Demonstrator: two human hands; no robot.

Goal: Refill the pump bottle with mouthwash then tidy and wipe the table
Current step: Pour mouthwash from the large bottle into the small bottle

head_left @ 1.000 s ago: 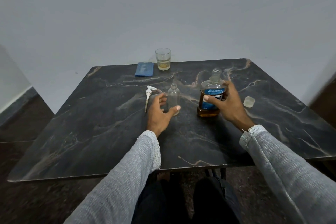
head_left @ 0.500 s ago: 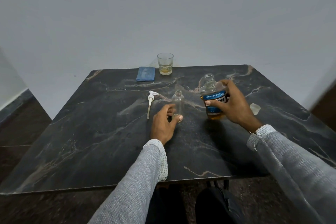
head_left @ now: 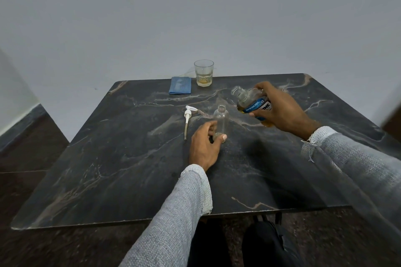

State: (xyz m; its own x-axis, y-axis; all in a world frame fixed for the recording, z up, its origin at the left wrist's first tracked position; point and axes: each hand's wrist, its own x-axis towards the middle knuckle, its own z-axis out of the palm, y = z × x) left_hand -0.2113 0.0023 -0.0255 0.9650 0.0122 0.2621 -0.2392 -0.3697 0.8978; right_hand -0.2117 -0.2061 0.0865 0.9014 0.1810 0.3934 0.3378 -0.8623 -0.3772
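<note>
A small clear pump bottle (head_left: 221,118) stands upright and uncapped on the dark marble table (head_left: 130,169). My left hand (head_left: 205,145) grips its base. My right hand (head_left: 280,110) holds the mouthwash bottle (head_left: 249,99), blue-labelled with amber liquid, lifted off the table and tilted left, its open mouth above and right of the small bottle's neck. No liquid is seen flowing. The white pump head (head_left: 188,116) with its tube lies flat to the left of the small bottle.
A folded blue cloth (head_left: 180,88) lies at the table's far edge, with a glass tumbler (head_left: 203,73) holding a little yellowish liquid beside it. A grey wall stands behind the table. My knees are under the near edge.
My right hand has lifted the mouthwash bottle off the table and tipped it toward the small bottle. My left hand has closed around the small bottle's base.
</note>
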